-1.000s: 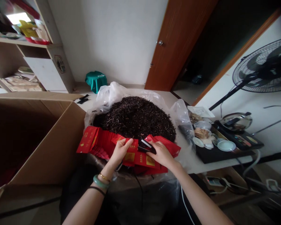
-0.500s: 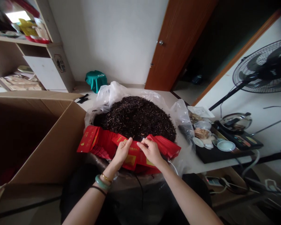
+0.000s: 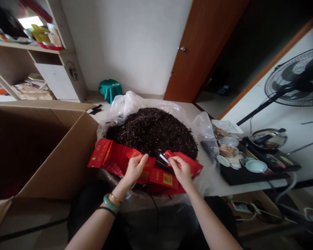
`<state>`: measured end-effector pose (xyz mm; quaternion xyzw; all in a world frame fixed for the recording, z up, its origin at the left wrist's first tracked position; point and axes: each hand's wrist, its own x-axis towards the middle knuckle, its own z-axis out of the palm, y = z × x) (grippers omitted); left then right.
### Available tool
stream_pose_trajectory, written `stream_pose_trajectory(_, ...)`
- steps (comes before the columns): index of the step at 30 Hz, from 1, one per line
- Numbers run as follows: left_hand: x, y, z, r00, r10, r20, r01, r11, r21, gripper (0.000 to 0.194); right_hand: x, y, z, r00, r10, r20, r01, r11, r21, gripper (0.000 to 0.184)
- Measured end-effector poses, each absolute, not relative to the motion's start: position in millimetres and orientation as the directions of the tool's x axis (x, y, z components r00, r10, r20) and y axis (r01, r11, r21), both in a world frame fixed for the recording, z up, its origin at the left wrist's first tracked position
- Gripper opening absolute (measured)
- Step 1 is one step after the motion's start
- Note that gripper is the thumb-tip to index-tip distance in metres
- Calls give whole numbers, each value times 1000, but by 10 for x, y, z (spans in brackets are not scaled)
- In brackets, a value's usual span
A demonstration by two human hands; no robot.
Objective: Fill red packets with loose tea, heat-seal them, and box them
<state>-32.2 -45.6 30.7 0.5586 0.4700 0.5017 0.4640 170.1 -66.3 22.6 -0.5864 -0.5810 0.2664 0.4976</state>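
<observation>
A red packet (image 3: 151,161) is gripped in my left hand (image 3: 134,169), thumb uppermost, at the near edge of a heap of dark dried leaves (image 3: 156,128). My right hand (image 3: 182,170) is closed on a small pale strip (image 3: 164,158) that points up and left, just right of that packet. A loose red packet with a gold square (image 3: 163,177) lies below, between the hands. Stacked red packets (image 3: 101,152) fan out on the left, and another row of red packets (image 3: 191,162) lies to the right, partly behind my right hand.
Clear plastic sheeting (image 3: 129,102) surrounds the leaves. An open cardboard box (image 3: 59,156) stands close on the left. To the right are a black tray (image 3: 229,177) with a small white bowl (image 3: 256,165), a glass kettle (image 3: 268,137) and a standing fan (image 3: 297,81).
My right hand has moved right, away from the left hand, and the pale strip now shows in its fingers. The left hand keeps hold of its packet. The view has shifted slightly.
</observation>
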Motion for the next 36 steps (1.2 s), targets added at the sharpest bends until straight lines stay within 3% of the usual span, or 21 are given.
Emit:
stream_pose_trajectory(4,-685,-443,539,-319,891,324,105,-307,946,52,2095,-712,115,369,879,302,435,124,-892,37)
stream_pose_trajectory(7,-1057,-367,730,-728,579,367,120,-420,900,46,2329,-752,57,469,839,274,405,71,-911,43)
stream_pose_trajectory(9,-1348,-286,833,-885,375,275,68,-480,875,47,2427,-760,38,524,804,280,369,82,-926,46)
stream_pose_trajectory(13,-2037,-156,991,-974,216,71,-56,-528,847,40,2482,-768,35,469,856,216,302,74,-950,49)
stream_pose_trajectory(15,-2380,-162,1066,-978,199,-60,-146,-453,879,33,2465,-785,40,432,882,188,318,46,-947,51)
stream_pose_trajectory(21,-3011,-351,1146,-960,264,-92,-204,-436,877,40,2368,-805,58,424,889,176,240,77,-968,47)
stream_pose_trajectory(25,-2913,-366,962,-972,206,-115,-201,-472,858,17,2327,-762,42,435,875,211,220,124,-967,40)
stream_pose_trajectory(27,-2616,-357,840,-949,303,-93,-230,-459,858,3,2313,-735,10,437,872,223,235,129,-963,38)
stream_pose_trajectory(30,-1906,-386,650,-753,656,56,-247,-360,900,32,2301,-707,-43,401,883,245,281,136,-950,35)
stream_pose_trajectory(32,-1378,-433,523,-514,853,91,-163,-202,966,35,2302,-707,-62,347,892,289,347,164,-923,33)
stream_pose_trajectory(34,-912,-493,411,-164,978,128,24,-126,992,35,2305,-724,-58,259,906,335,437,200,-877,30)
stream_pose_trajectory(36,-565,-560,334,125,976,177,286,-206,936,30,2302,-753,-31,131,928,349,530,232,-815,27)
